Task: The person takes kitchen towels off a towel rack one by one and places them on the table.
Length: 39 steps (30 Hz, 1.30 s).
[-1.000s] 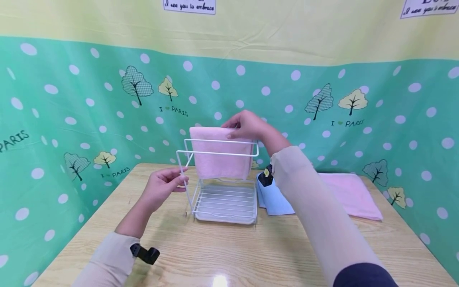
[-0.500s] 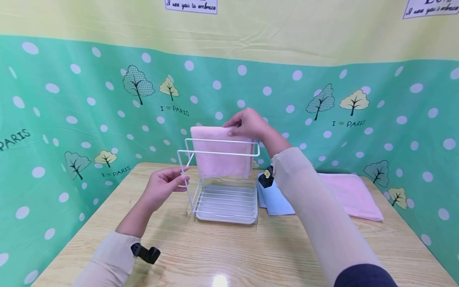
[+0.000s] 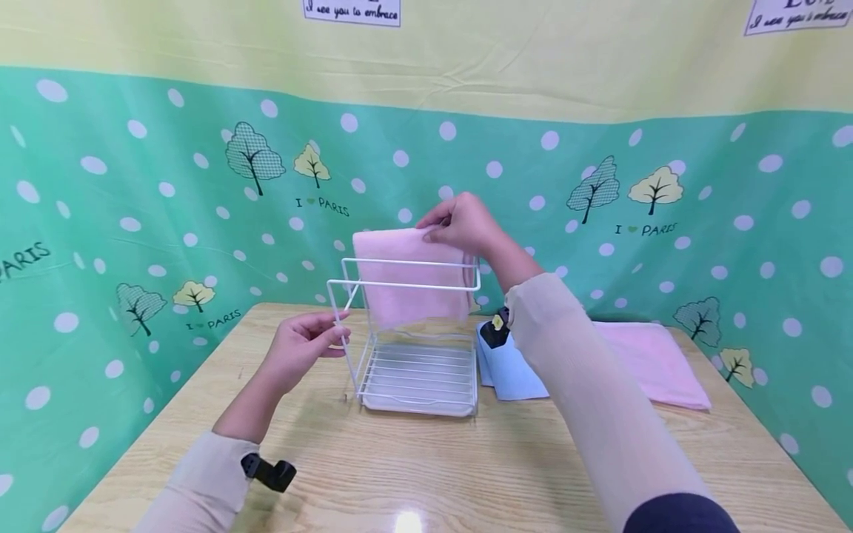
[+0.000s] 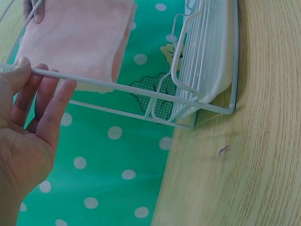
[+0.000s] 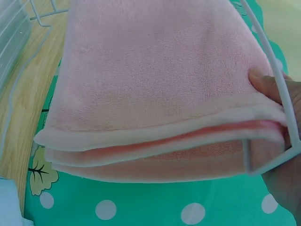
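My left hand (image 3: pixel 303 344) pinches the left upright of a white wire rack (image 4: pixel 131 89) between thumb and fingers. A folded pink towel (image 3: pixel 413 305) hangs behind the rack's top front rails. At the towel's upper right edge, my right hand (image 3: pixel 469 226) pinches it from above. Its lower edge is above the rack's bottom shelf, apart from it and slightly tilted. Several folded layers show along the towel's side (image 5: pixel 155 66) in the right wrist view, where a rack bar crosses in front of the hand.
A white tray (image 3: pixel 420 407) lies under the rack's bottom wires. To the right of the rack are a folded blue cloth (image 3: pixel 516 377) and another pink towel (image 3: pixel 666 363), both partly behind the right arm. A green dotted curtain (image 3: pixel 386 185) stands behind the wooden table (image 3: pixel 373 474).
My right hand has risen slightly, lifting the towel's right side so that its top and bottom edges now tilt. The left hand and the rack stay in place.
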Each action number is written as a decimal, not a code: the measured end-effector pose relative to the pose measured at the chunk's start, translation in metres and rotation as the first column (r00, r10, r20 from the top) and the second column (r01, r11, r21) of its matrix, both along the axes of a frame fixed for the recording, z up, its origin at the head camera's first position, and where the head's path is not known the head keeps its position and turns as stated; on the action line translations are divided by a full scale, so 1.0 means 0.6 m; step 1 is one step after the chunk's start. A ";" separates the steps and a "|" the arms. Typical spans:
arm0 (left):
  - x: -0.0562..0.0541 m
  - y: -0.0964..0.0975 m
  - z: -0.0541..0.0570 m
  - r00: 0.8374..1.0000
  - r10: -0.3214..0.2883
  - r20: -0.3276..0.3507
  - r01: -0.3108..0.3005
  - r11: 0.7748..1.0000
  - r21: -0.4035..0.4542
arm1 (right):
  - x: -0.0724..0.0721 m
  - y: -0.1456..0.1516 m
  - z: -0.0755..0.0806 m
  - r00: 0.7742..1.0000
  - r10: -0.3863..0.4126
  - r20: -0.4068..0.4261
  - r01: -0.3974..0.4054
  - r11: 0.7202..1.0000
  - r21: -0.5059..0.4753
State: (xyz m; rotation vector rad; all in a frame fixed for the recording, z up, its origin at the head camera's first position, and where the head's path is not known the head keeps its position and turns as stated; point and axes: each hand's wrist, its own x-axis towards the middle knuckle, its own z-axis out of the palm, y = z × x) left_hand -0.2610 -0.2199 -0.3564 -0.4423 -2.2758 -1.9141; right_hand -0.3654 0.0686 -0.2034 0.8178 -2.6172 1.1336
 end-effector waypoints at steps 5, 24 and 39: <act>0.000 -0.001 -0.002 1.000 0.005 -0.005 -0.005 1.000 -0.005 | 0.005 0.005 0.006 1.000 -0.015 -0.010 0.015 1.000 -0.018; -0.004 -0.002 -0.007 1.000 -0.007 -0.019 0.007 1.000 0.020 | 0.022 0.042 0.031 0.995 -0.087 -0.056 0.077 0.984 -0.159; -0.001 -0.002 -0.003 1.000 -0.011 -0.015 0.011 1.000 0.017 | 0.040 0.060 0.047 0.993 -0.120 -0.014 0.115 0.973 -0.201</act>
